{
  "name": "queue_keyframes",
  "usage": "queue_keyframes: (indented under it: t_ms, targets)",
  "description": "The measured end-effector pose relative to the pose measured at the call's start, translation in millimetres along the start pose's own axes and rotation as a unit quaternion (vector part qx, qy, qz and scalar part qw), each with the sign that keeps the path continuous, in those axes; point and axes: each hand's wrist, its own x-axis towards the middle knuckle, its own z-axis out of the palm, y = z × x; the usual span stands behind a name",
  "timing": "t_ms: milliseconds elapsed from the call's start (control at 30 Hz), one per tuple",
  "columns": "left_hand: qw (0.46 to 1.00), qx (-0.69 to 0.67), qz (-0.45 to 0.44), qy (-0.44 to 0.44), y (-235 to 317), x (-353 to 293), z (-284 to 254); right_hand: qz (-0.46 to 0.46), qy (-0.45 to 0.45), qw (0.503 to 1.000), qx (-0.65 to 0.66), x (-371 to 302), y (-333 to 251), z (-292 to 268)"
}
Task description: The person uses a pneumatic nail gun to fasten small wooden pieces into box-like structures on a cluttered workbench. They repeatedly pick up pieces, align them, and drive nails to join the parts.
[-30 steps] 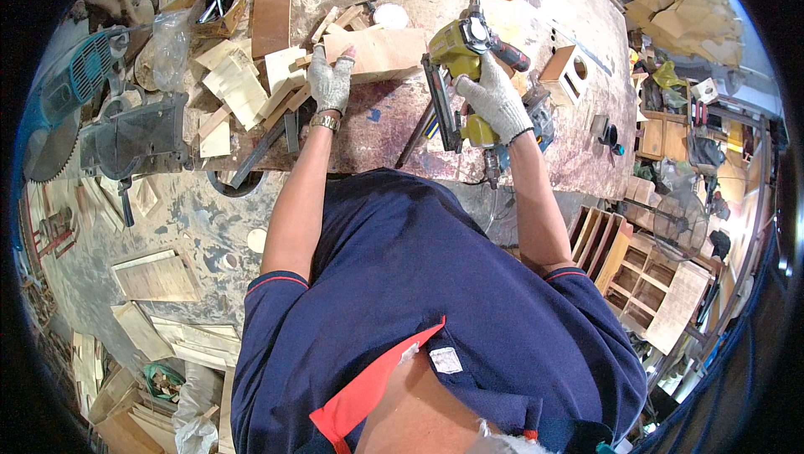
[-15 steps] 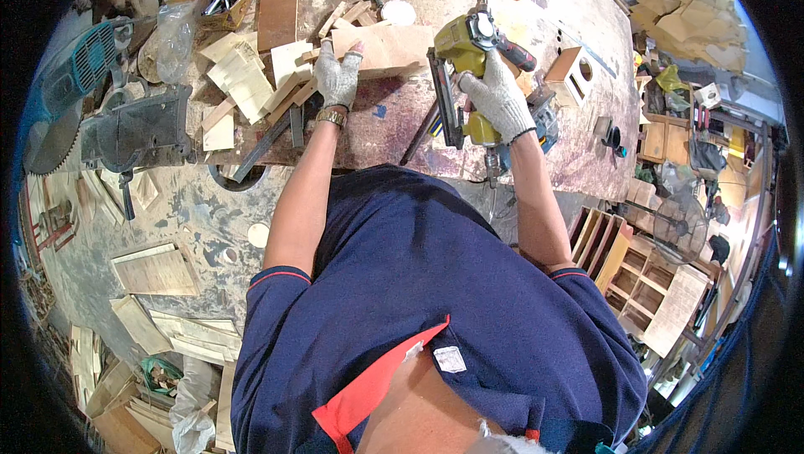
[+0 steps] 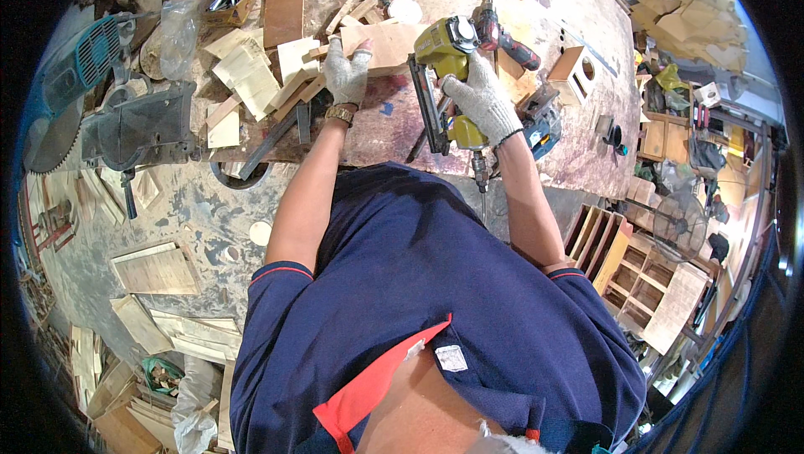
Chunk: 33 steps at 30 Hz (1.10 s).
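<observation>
A wooden board [image 3: 392,45] with a pale reddish face lies on the workbench in front of me. My left hand [image 3: 346,77], in a whitish knit glove, grips its left end, with the thumb on the board and the fingers at its edge. My right hand [image 3: 487,104], gloved alike, is wrapped round the handle of a yellow-green nail gun [image 3: 441,48]. The gun's black magazine [image 3: 427,106] points down toward the bench's near edge. The nail gun overlaps the board's right end; whether they touch I cannot tell. An air hose fitting [image 3: 480,165] hangs from the handle.
Wood offcuts [image 3: 247,73] are heaped left of the board. A cordless drill [image 3: 507,42] and a blue power tool [image 3: 543,131] lie right of the nail gun. A small wooden box with a round hole [image 3: 573,73] stands beyond. A mitre saw [image 3: 92,60] is at far left.
My right hand has brought the nail gun leftward, closer to the board's right end, and more of the cordless drill shows. My left hand stays at the board's left end.
</observation>
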Motion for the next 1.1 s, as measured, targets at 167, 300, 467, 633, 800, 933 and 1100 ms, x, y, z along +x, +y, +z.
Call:
queue_keyframes:
  t_ms: [167,300,467,633,800,933,1100]
  targets:
    - [1.000,-0.016,-0.010,-0.006,-4,1,1,0.007,0.001,0.999,-0.034,-1,-3,4]
    - [1.000,-0.013,-0.011,-0.012,-5,1,0,0.025,0.010,0.999,-0.037,-4,-9,8]
    - [1.000,-0.022,-0.001,-0.008,-7,1,2,0.018,-0.010,1.000,-0.011,-5,-13,16]
    - [0.999,-0.035,-0.001,-0.007,-14,1,4,0.043,-0.017,0.998,-0.039,-5,-14,24]
    - [0.999,-0.034,-0.005,-0.010,-18,1,6,0.049,-0.018,0.998,-0.046,-5,-16,25]
    - [0.999,-0.035,0.004,-0.011,-15,0,3,0.054,-0.011,0.997,-0.052,-6,-15,28]
    - [1.000,0.004,-0.020,-0.005,-11,1,4,0.009,0.023,0.996,-0.081,-9,-16,30]
